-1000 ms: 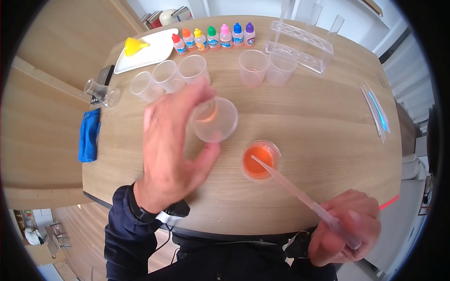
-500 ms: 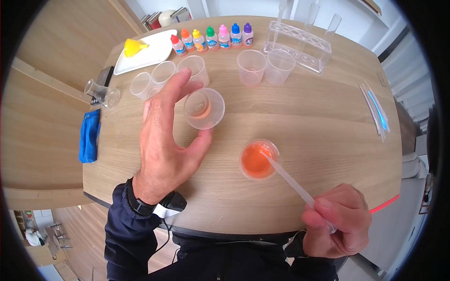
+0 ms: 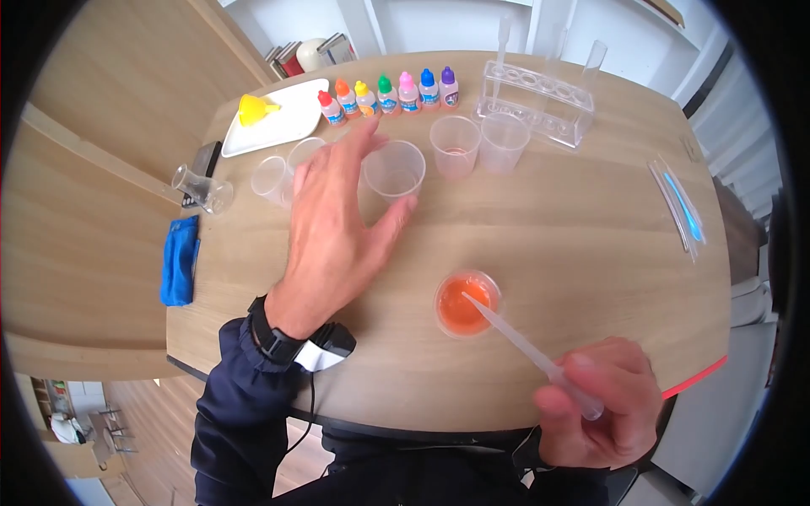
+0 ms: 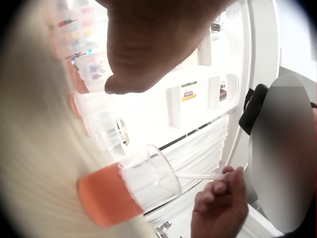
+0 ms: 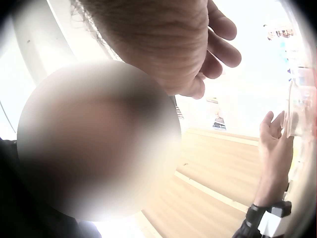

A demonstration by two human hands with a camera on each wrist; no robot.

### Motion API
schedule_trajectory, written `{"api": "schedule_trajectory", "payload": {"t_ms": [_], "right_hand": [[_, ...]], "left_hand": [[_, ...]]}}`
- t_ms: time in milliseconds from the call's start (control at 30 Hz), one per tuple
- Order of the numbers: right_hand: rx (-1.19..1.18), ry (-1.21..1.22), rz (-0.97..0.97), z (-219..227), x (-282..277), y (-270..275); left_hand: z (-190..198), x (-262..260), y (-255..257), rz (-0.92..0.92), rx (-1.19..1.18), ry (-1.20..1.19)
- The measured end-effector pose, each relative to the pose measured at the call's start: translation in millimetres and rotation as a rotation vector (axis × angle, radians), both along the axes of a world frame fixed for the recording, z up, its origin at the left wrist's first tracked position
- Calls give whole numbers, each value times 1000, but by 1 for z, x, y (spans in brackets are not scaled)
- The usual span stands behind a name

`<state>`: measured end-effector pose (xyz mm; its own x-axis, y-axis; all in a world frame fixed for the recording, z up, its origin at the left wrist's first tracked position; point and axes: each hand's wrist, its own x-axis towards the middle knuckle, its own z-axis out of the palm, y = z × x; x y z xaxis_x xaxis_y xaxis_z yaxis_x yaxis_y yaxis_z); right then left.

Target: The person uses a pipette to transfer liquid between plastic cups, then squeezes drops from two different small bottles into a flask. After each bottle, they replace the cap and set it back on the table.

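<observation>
My left hand is beside a clear plastic cup that stands upright, its thumb and fingers spread apart at the cup's near and left sides. In the left wrist view the thumb is apart from the cups below. My right hand pinches a translucent plastic dropper pipette by its bulb end. The pipette's tip reaches into a clear cup of orange liquid on the table; the left wrist view shows that cup from the side.
Other clear cups stand left of the hand, and two more to its right. Behind are several dropper bottles, a white tray with a yellow funnel, and a test tube rack. A flask and blue cloth lie left.
My left hand has moved the tilted cup away and to the right; it now stands upright beside the others, and the fingers have loosened. The right hand has shifted left with the pipette.
</observation>
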<state>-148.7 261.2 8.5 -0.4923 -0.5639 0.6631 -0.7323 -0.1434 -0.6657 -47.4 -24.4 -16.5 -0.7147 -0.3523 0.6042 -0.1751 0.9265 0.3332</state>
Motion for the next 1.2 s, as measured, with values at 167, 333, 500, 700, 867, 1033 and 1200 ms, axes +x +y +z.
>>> {"api": "schedule_trajectory", "payload": {"t_ms": [167, 333, 500, 700, 867, 1033, 1200], "right_hand": [[7, 48, 105, 4, -9, 0], [25, 66, 119, 8, -12, 1], [44, 58, 141, 10, -15, 1], [71, 67, 100, 14, -13, 1], [92, 38, 69, 15, -9, 2], [106, 24, 65, 17, -8, 3], [52, 20, 57, 11, -7, 4]], "left_hand": [[-4, -19, -12, 91, -103, -73], [-13, -36, -15, 111, -142, -92], [-9, -40, -12, 100, -186, -94], [8, -57, -14, -13, -190, -144], [5, -71, -16, -49, -43, -175], [6, -64, -9, -74, 67, -61], [20, -44, 6, -185, 158, 64]]}}
